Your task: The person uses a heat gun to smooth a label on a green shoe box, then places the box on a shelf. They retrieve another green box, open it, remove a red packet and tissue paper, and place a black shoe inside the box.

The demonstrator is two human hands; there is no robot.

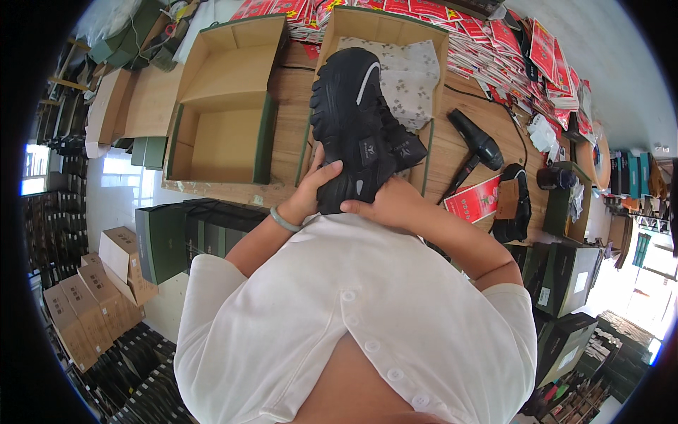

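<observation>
Head view: both hands grip a black shoe (357,120) by its heel end, left hand (314,187) curled on one side, right hand (385,205) on the other, near the surface (289,92) edge. Its toe reaches over an open box (385,28) lined with paper. Left stands an empty box (222,134); right lies a hairdryer (477,145), well apart.
</observation>
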